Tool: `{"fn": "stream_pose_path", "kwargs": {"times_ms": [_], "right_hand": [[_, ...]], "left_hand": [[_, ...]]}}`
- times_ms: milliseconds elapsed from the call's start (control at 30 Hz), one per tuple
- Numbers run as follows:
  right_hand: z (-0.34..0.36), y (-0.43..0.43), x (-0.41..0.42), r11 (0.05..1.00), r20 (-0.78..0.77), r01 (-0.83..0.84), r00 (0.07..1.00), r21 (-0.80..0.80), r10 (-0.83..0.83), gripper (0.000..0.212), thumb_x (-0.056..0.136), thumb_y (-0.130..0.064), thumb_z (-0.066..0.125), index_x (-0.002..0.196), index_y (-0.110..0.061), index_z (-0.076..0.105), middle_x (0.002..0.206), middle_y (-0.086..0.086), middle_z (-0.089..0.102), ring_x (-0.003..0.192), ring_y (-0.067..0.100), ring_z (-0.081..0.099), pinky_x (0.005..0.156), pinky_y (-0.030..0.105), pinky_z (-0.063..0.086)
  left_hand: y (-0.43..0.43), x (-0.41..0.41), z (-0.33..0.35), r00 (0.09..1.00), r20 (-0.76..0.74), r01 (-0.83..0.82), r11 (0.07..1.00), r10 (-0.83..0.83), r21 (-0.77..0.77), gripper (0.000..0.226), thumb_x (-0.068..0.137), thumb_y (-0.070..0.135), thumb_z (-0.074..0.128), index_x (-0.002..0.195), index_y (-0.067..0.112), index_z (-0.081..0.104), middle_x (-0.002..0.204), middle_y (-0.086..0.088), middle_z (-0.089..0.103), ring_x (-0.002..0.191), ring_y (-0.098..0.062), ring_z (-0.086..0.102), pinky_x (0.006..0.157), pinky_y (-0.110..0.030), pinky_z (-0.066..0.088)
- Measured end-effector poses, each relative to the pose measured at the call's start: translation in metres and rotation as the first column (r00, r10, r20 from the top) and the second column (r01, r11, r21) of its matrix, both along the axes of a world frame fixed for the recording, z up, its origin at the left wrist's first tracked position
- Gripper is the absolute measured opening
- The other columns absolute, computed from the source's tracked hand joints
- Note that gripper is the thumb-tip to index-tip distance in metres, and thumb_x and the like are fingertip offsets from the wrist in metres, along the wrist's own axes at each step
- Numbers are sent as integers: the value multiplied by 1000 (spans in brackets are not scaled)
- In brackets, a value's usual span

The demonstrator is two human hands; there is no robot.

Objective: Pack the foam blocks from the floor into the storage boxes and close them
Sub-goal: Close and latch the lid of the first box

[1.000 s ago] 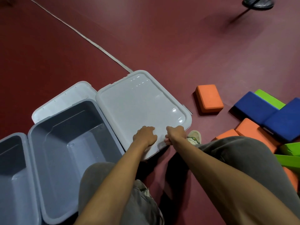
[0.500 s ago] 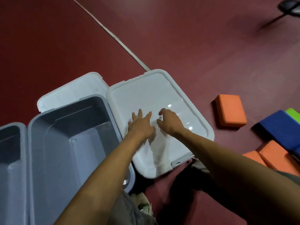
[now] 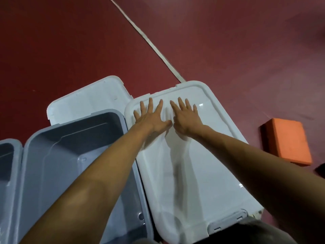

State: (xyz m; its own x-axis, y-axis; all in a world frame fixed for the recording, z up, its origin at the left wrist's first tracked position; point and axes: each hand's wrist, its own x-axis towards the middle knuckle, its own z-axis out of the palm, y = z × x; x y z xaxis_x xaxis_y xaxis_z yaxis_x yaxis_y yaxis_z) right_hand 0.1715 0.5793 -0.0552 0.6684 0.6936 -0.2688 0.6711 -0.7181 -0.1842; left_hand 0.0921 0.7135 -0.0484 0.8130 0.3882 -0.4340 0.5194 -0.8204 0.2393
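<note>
Dark red floor (image 3: 70,41) w/ pale line (image 3: 149,41) running diag. across it.

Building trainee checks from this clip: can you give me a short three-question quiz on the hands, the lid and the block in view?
1. Fill in: the orange foam block lies on the ___.
2. Pick one: the left hand and the right hand press flat on: A the white lid; B the open grey box; C the orange foam block.
3. True or false: the right hand grips the orange foam block.

Key: 1 floor; 2 A; 3 false.
</note>
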Motion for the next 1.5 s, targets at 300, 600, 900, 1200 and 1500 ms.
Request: {"fn": "stream_pose_path", "kwargs": {"times_ms": [300, 600, 900, 1200, 1500], "right_hand": [[-57, 9, 15, 992, 44, -58, 997, -112, 64, 76, 95, -66, -1, 155, -26, -23, 161, 7, -34, 146, 36, -32, 115, 65, -16], [-27, 96, 85, 986, 202, -64, 979, 153, 32, 59, 101, -50, 37, 145, -11, 38, 150, 14, 41, 142, 33, 35, 123, 55, 16], [-48, 149, 86, 991, 170, -110, 981, 82, 95, 63, 95, -51, 20, 90, -12, 68, 90, 13, 68, 88, 28, 64, 78, 37, 48], [-41, 158, 93, 986, 25, -163, 986, -27, 163, 61, 98, -47, 20, 69, -13, 61, 66, 6, 57, 67, 20, 55, 73, 36, 47], [-58, 159, 90, 981, 153, -102, 985, 163, 77, 64, 95, -51, 24, 67, -7, 59, 65, 11, 57, 63, 22, 48, 77, 35, 50]], "left_hand": [[14, 3, -50, 990, -88, 110, 994, -107, 22, 100, 82, 87, 25, 144, 41, -40, 150, 0, -51, 139, -37, -42, 112, -69, -16], [23, 16, -37, 943, -260, 188, 977, -207, -96, 146, 53, 98, 54, 136, 36, -49, 140, -4, -60, 129, -40, -51, 104, -71, -23], [22, 12, -33, 928, -304, 170, 972, -214, -164, 147, 59, 88, 66, 143, 34, -42, 140, -7, -60, 118, -37, -61, 99, -70, -32], [19, 11, -39, 936, -291, 166, 978, -196, -124, 148, 58, 91, 61, 140, 32, -46, 139, -7, -61, 117, -39, -61, 98, -72, -30], [20, 14, -39, 939, -282, 163, 978, -194, -131, 146, 59, 88, 65, 141, 34, -44, 141, -6, -59, 118, -37, -60, 98, -68, -34]]}}
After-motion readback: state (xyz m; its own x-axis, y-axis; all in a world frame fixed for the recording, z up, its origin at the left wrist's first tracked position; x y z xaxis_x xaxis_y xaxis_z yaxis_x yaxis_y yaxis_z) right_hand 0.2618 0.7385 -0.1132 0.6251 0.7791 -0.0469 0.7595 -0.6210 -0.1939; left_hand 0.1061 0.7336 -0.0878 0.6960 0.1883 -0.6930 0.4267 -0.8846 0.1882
